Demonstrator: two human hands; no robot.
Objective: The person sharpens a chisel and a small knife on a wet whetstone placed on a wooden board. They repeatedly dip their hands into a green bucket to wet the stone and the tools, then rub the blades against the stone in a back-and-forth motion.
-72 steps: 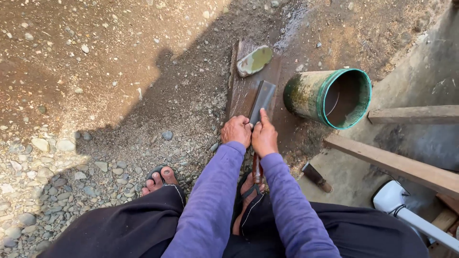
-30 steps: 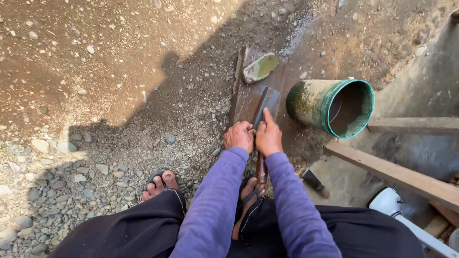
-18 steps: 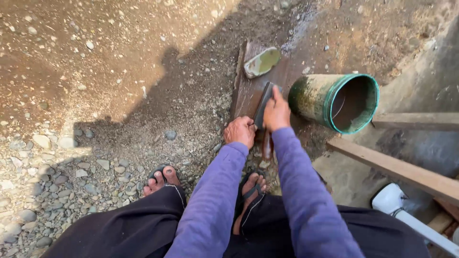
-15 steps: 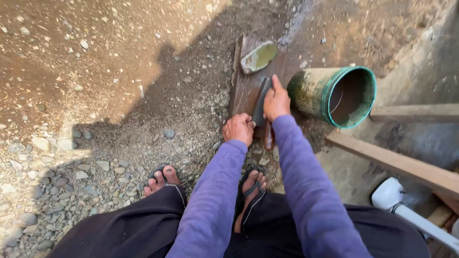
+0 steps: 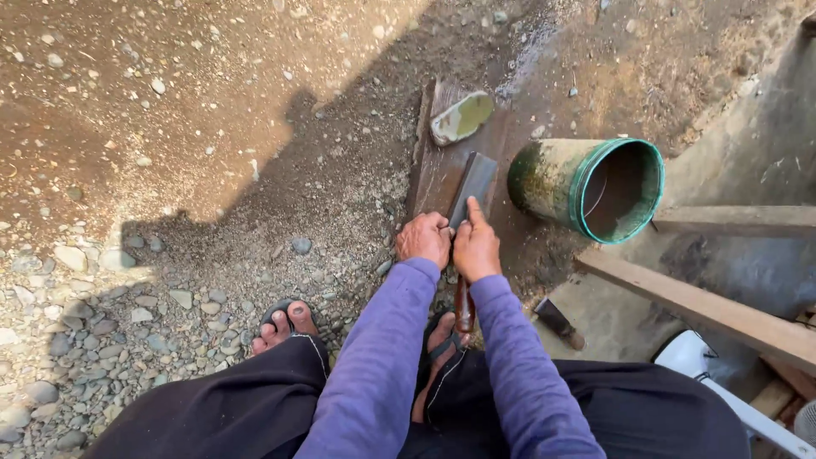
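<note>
Feet: bare toes in dark flip-flops [image 5: 285,319] are resting on the gravel ground [image 5: 170,280], and the right foot is lying under the knife's handle.
Handle: reddish-brown wooden handle [image 5: 463,306] is running back from the hands toward the person's legs, just above the sandal strap.
Left hand: left hand [image 5: 423,239] is curled closed, knuckles up, pressing down at the near end of the blade where it meets the handle.
Right hand: right hand [image 5: 476,248] is lying beside the left, touching it, with its forefinger stretched flat along the blade; it is pressing rather than clasping.
Blade: broad, flat grey steel cleaver blade [image 5: 473,185] is lying on the board, pointing away from the person; its surface is looking dull and dark, with a squared far end.
Doing it well: as I judge it, the blade is wanting steady, even pressure from both hands, a constant shallow tilt, and fingers kept off the edge.
Board: wet dark wooden plank [image 5: 438,174] is lying on the ground, carrying the blade.
Stone: pale green oval stone [image 5: 461,116] is sitting at the plank's far end, apart from the blade.
Bucket: green-rimmed plastic bucket [image 5: 595,183] is lying on its side just right of the plank.
</note>
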